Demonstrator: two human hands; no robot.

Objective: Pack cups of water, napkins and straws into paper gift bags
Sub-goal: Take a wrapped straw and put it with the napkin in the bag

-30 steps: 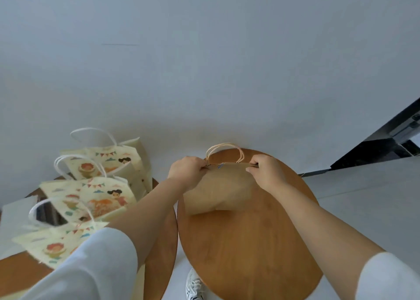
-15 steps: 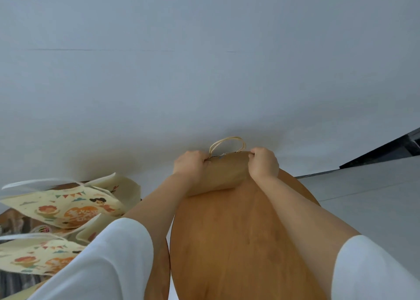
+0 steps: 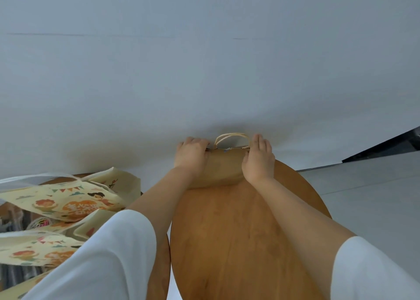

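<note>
A plain brown paper bag (image 3: pixel 223 166) with twisted paper handles (image 3: pixel 231 138) stands at the far edge of the round wooden table (image 3: pixel 238 243), close to the wall. My left hand (image 3: pixel 191 155) grips the bag's top rim at its left corner, fingers curled over it. My right hand (image 3: pixel 259 158) holds the rim's right corner, thumb on the near side and fingers over the top. The inside of the bag is hidden. No cups, napkins or straws are in view.
Cream gift bags (image 3: pixel 68 199) printed with cartoon figures and bunting, with white handles, stand on a second wooden table at the left; another printed bag (image 3: pixel 34 252) is nearer me. A pale wall (image 3: pixel 204 61) rises straight behind the table. Grey floor (image 3: pixel 368 197) lies to the right.
Both hands have carried the brown bag away from me to the table's far edge by the wall. The view has shifted, so the printed bags sit lower left.
</note>
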